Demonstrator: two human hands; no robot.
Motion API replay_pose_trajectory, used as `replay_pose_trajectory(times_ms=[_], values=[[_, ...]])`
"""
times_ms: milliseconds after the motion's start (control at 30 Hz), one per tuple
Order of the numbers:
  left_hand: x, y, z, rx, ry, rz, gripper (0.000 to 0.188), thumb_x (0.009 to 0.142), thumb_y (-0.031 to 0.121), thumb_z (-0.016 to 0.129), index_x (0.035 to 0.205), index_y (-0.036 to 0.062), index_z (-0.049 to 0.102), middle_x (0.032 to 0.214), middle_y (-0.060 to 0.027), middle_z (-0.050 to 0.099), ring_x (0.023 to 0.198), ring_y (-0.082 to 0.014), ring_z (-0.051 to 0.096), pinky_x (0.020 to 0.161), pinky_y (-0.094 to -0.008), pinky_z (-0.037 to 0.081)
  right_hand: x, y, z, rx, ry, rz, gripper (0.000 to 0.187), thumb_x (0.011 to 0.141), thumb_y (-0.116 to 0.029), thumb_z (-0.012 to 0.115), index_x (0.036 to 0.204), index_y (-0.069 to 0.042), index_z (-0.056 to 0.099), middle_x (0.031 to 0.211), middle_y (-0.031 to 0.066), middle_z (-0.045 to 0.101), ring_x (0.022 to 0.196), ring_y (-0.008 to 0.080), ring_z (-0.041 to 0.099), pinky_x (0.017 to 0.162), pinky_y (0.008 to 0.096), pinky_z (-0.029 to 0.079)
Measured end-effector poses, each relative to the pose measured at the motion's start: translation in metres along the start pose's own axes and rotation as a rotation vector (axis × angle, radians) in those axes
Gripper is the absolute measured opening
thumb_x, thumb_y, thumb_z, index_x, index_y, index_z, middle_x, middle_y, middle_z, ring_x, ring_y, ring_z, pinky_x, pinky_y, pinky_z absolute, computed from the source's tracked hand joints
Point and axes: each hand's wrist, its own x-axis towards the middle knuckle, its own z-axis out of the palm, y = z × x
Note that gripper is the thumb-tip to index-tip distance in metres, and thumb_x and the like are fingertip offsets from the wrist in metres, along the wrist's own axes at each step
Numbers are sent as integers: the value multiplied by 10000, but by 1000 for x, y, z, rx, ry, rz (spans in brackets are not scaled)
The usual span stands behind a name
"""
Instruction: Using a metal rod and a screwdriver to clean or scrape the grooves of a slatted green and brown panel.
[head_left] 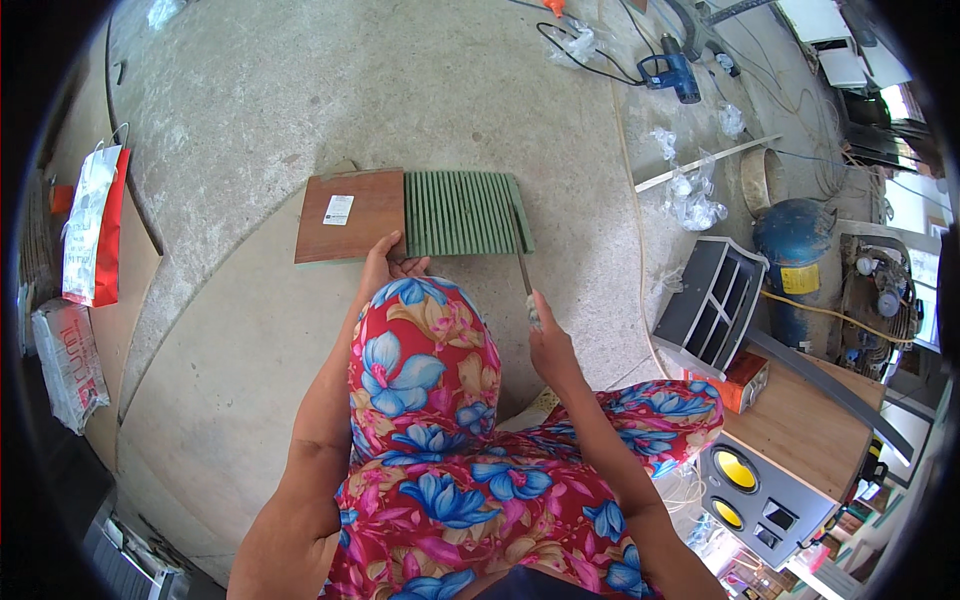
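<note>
A flat brown wooden panel [350,215] with a white label lies on the floor ahead of me. Joined to it or lying against it on the right is a green sheet [460,212] with rows of narrow dark grooves. My left hand [395,258] grips the near edge where brown and green meet, its thumb on top and its fingers curled. In my right hand [550,345] is a long thin blade [524,268] with a pale handle. Its far end reaches over the right edge of the green sheet; I cannot tell whether it cuts in.
A blue power tool [672,75], crumpled plastic wrap [695,200] and a pale strip [705,165] lie right of the sheet. Farther right stand a grey slatted box [708,300], a blue tank [795,235] and a speaker cabinet [800,425]. A paper bag [95,225] is on the left.
</note>
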Motion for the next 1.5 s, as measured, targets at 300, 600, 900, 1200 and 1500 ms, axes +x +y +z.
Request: replay_pose_trajectory(times_ms=[300,600,900,1200,1500], values=[[4,-2,3,-33,2,1,187,887,234,545,955,62,574,902,-93,655,789,-207,640,742,-352,547,27,-9,-15,-77,32,20,565,907,-85,422,1440,-150,246,1279,261,487,1113,436,511,919,435,421],[13,-12,-6,2,4,-18,213,886,245,545,970,51,570,915,-105,649,796,-220,634,750,-358,549,92,4,7,-180,61,56,567,911,-127,408,1445,-191,230,1143,276,568,1073,438,537,914,473,410],[39,-29,-21,-29,68,19,157,861,212,582,874,56,572,843,-116,648,708,-248,644,700,-360,568,59,45,27,-50,73,-5,554,902,-116,393,1437,-168,255,1190,282,531,1107,425,515,929,462,405],[61,-49,-18,-17,172,-37,86,857,168,592,870,83,592,924,-152,663,824,-293,663,759,-396,568,109,60,27,-160,79,53,559,900,-141,396,1437,-194,252,1108,294,574,1048,449,543,892,500,411],[64,-51,-18,9,172,-43,124,887,172,546,875,62,601,918,-157,671,814,-291,674,752,-401,578,106,75,32,-125,76,62,560,909,-156,398,1444,-204,240,1110,300,570,1050,440,549,890,496,418]])
